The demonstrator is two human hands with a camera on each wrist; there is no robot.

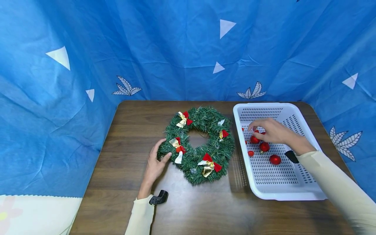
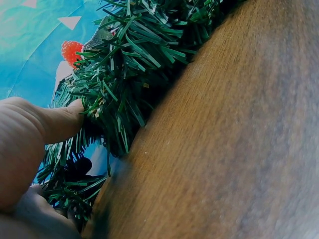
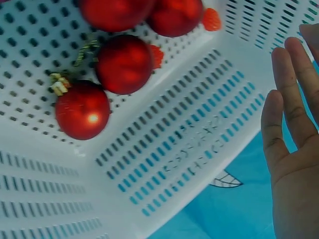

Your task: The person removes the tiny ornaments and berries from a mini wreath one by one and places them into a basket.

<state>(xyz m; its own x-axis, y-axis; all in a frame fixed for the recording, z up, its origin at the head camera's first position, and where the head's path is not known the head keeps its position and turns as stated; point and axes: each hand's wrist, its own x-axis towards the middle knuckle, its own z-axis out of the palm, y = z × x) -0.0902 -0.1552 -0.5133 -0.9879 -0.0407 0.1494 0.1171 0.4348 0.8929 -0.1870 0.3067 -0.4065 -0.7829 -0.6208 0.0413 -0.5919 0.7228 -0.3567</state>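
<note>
A green tinsel wreath [image 1: 192, 163] with red, gold and white bows lies on the wooden table. My left hand [image 1: 155, 164] grips its left side, and in the left wrist view the thumb [image 2: 65, 122] presses into the greenery while the other fingers are partly hidden. Over on the right, my right hand [image 1: 273, 130] is inside a white perforated basket [image 1: 251, 182], above several red ball ornaments [image 1: 275, 159]. In the right wrist view the fingers [image 3: 294, 107] are extended and hold nothing. Small red berry-like pieces [image 1: 251, 153] lie among the balls.
The basket stands on the right of the brown table [image 1: 117, 156], its raised walls around the ornaments. Blue printed cloth [image 1: 185, 49] hangs behind and at both sides. Pale fabric [image 1: 38, 212] shows at the lower left.
</note>
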